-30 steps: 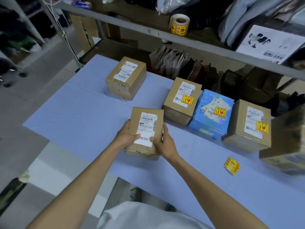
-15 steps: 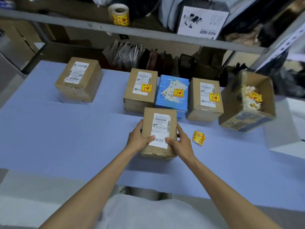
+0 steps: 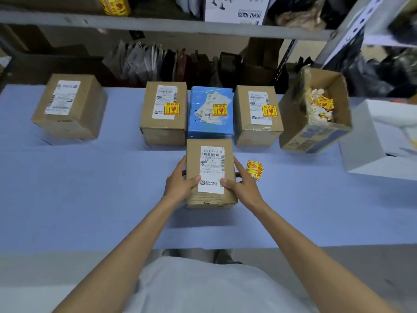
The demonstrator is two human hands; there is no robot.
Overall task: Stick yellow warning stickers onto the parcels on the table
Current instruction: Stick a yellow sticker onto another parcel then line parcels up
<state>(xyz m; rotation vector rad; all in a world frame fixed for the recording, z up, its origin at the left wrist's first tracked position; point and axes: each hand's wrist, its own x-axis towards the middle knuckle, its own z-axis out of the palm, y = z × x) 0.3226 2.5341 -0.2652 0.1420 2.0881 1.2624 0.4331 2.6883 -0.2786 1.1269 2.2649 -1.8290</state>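
Fingers of our left hand (image 3: pixel 180 182) and right hand (image 3: pixel 241 185) clamp the unstickered cardboard parcel (image 3: pixel 209 172), hiding its sides; label print is illegible.

An open cardboard box (image 3: pixel 316 136) of scraps is tilted at the counter's (image 3: pixel 67 188) far right edge; bags (image 3: pixel 144 62) are stored behind the counter.

Dim even indoor light, soft shadows, wide-angle bending at edges, slight blur throughout

The held parcel (image 3: pixel 209 172) has a label (image 3: pixel 212 169) reading "830 R172-00 001".
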